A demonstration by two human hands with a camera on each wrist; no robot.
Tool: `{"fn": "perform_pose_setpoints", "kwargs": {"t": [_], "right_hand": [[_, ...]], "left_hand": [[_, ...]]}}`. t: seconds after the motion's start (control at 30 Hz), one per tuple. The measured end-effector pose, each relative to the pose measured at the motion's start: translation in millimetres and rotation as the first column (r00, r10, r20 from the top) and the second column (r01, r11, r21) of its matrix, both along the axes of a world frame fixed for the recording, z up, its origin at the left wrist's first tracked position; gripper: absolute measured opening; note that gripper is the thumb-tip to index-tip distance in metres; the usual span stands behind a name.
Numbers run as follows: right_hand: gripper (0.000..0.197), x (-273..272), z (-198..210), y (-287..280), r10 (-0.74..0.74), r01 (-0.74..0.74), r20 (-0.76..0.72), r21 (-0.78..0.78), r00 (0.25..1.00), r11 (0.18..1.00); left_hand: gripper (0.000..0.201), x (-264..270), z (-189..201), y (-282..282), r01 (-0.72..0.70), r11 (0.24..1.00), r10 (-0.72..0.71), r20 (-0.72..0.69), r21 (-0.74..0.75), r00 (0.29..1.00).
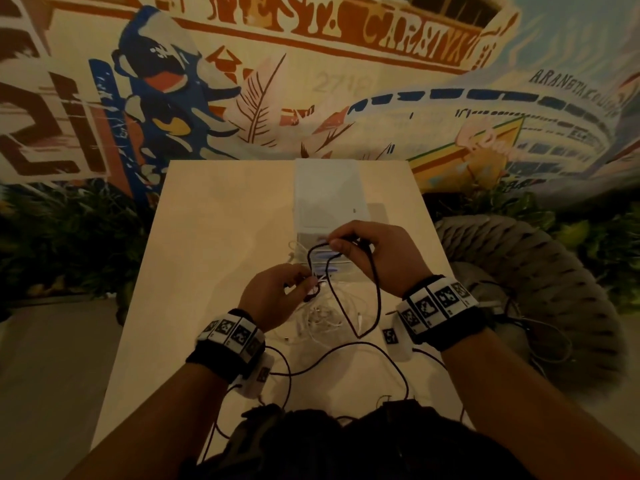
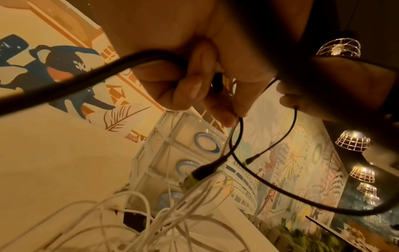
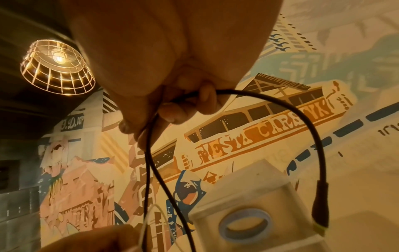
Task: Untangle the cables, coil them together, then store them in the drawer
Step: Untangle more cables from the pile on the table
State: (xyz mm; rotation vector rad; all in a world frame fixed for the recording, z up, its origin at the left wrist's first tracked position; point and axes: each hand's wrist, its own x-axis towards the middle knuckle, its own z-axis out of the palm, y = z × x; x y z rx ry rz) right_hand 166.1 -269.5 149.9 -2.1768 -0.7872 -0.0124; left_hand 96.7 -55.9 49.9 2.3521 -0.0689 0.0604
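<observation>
A thin black cable point(image 1: 378, 299) hangs in a long loop between my hands above the pale table point(image 1: 214, 237). My right hand point(image 1: 337, 244) pinches its upper part, fingers curled round it point(image 3: 172, 105), and its plug point(image 3: 320, 204) dangles free. Lower and to the left, my left hand point(image 1: 308, 282) grips the same black cable point(image 2: 237, 136) at its fingertips point(image 2: 224, 112). A tangle of white cables point(image 1: 322, 317) lies on the table under both hands point(image 2: 172, 213). The translucent drawer unit point(image 1: 325, 199) with blue ring handles point(image 3: 245, 225) stands just beyond, drawers closed.
More dark wires point(image 1: 346, 348) run across the table's near part from my wrist bands. A woven round chair point(image 1: 536, 271) stands at the right of the table. A painted mural wall rises behind it. Wire-cage lamps point(image 3: 58, 66) hang overhead.
</observation>
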Motion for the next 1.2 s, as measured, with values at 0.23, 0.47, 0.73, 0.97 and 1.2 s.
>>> {"fn": "perform_pose_setpoints", "kwargs": {"t": [0.23,0.47,0.73,0.97,1.2], "right_hand": [[0.016,-4,-17,-11,0.031,-0.031,-0.038,0.002,0.999,1.0],[0.02,-6,-13,-11,0.067,-0.065,0.031,-0.049,0.997,0.997],[0.056,-11,-34,-9,0.091,-0.132,-0.171,-0.243,0.981,0.961],[0.044,-16,-61,-1,0.062,-0.16,-0.281,-0.342,0.958,0.926],[0.029,-20,-73,21,0.055,-0.085,-0.264,-0.106,0.963,0.991]], "left_hand": [[0.008,0,11,3,-0.06,0.984,0.062,0.002,-0.167,0.998],[0.019,0,17,0,-0.073,0.996,0.077,0.086,-0.048,0.993],[0.023,-1,26,-1,-0.12,0.991,0.126,0.098,-0.059,0.987],[0.021,-7,22,3,-0.104,0.982,0.122,0.111,-0.16,0.986],[0.008,-13,23,2,-0.079,0.99,0.102,0.201,-0.117,0.974]]}}
